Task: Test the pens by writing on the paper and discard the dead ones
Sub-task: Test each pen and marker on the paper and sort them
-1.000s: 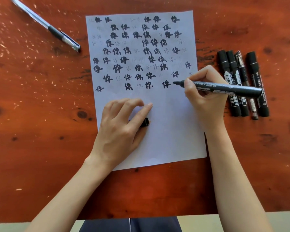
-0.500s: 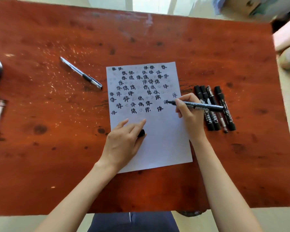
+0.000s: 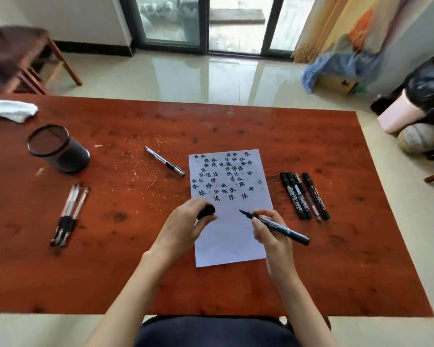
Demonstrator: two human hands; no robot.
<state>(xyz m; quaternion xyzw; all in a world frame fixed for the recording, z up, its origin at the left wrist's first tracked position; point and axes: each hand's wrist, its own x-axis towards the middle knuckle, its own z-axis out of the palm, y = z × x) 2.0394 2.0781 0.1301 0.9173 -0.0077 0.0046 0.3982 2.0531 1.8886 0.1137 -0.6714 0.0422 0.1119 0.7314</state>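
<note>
A white sheet of paper (image 3: 232, 236) covered with black test characters lies on the red-brown wooden table (image 3: 323, 259). My right hand (image 3: 271, 234) pinches an uncapped black marker (image 3: 281, 227), its tip lifted just above the blank lower part of the sheet. My left hand (image 3: 183, 229) grips the black marker cap (image 3: 206, 211) over the sheet's left edge. Several capped black markers (image 3: 305, 195) lie side by side right of the paper. A single ballpoint pen (image 3: 164, 161) rests left of the sheet's top.
A black mesh pen cup (image 3: 58, 147) stands at the far left, with a white cloth (image 3: 13, 110) behind it. A bunch of clear pens (image 3: 69, 214) lies at the left. Beyond the table are a wooden chair (image 3: 33, 61), a black bin bag (image 3: 429, 88) and glass doors.
The view has pulled back and tilted up, showing the whole table and room. My right hand has drawn the marker off the written rows toward me. My left hand has lifted, cap still in it.
</note>
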